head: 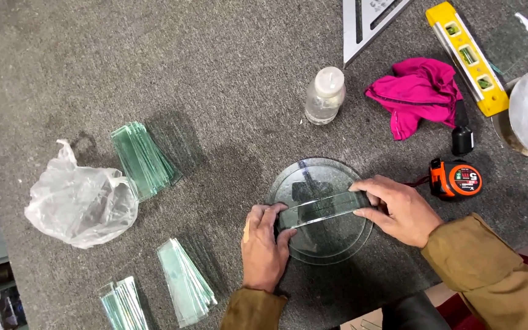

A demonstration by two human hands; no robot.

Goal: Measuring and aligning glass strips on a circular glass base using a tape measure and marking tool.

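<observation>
A round clear glass disc [313, 177] lies on the grey felt-covered table [215, 73]. Across its middle rests a narrow clear glass strip [322, 209], slightly slanted. My left hand [265, 247] pinches the strip's left end with thumb and fingers. My right hand [398, 209] grips its right end from above. Both sleeves are brownish-tan.
Stacks of greenish glass strips lie at left [143, 159], at lower middle [186, 288] and at bottom left [123, 302]. A crumpled plastic bag [80, 205], small bottle [325, 95], pink cloth [417, 95], yellow level [467, 56], orange tape measure [456, 179], metal square [368, 21] surround.
</observation>
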